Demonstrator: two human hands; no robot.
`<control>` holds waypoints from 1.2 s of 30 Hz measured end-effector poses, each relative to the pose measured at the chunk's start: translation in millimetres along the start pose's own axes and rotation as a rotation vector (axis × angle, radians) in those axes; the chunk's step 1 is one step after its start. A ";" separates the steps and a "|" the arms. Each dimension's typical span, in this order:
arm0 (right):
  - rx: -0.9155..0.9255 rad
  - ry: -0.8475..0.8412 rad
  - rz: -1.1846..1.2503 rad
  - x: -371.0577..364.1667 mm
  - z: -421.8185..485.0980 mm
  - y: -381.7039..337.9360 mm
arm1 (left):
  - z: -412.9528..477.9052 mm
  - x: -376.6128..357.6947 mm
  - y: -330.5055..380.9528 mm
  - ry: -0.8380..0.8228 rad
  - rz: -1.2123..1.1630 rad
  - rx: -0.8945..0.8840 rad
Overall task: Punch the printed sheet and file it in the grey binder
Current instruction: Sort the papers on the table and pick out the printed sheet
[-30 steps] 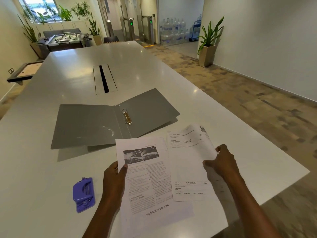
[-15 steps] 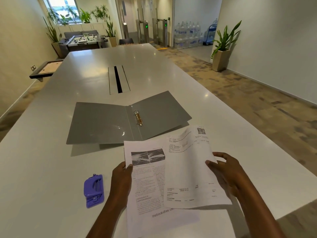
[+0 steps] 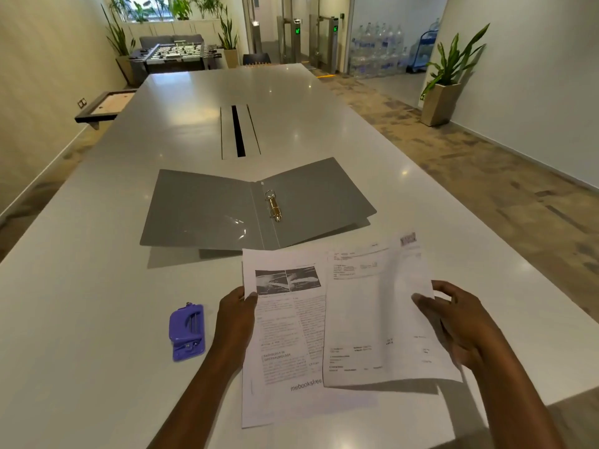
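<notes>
Left hand (image 3: 236, 314) pinches the illustrated printed sheet (image 3: 285, 335) at its left edge. Right hand (image 3: 453, 322) grips a second sheet (image 3: 372, 312) overlapping it, above the tabletop (image 3: 97, 319). Grey binder (image 3: 201, 209) lies open beyond, punch (image 3: 187, 332) to the left. Advised: separate one sheet and square its edge before punching.

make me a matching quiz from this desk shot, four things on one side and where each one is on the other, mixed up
Things:
1. hole punch
2. grey binder
3. sheet with the photo
4. sheet with the code in its corner

Places:
a. held by the right hand
b. lying open on the table, beyond the sheets
c. held by the left hand
d. on the table, left of the left hand, untouched

Pairs: 1-d, 2-b, 3-c, 4-a
</notes>
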State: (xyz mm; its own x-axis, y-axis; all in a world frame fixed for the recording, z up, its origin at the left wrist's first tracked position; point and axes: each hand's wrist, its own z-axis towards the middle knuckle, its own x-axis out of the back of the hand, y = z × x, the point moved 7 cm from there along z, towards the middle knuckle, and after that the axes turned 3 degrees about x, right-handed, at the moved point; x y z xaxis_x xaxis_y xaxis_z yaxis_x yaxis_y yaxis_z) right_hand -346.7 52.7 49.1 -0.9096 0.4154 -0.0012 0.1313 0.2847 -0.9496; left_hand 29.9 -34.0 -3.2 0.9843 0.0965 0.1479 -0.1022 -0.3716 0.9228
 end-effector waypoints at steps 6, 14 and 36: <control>-0.148 -0.299 0.237 -53.9 -17.1 -10.6 | -4.6 0.3 2.9 -0.004 -0.019 0.005; -0.213 -0.435 0.347 -93.1 -21.0 11.1 | 0.0 5.2 -1.5 0.005 0.023 0.020; 0.388 0.003 -0.640 -102.1 -11.9 24.4 | -12.0 7.9 6.1 0.020 0.024 -0.120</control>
State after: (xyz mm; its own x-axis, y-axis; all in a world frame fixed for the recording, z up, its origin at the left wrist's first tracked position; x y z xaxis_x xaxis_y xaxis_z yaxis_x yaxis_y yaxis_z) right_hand -245.9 27.5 29.8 -0.7602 0.2733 0.5894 -0.5727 0.1463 -0.8066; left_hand 35.2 -24.4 7.9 0.9784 0.1075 0.1763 -0.1434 -0.2606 0.9547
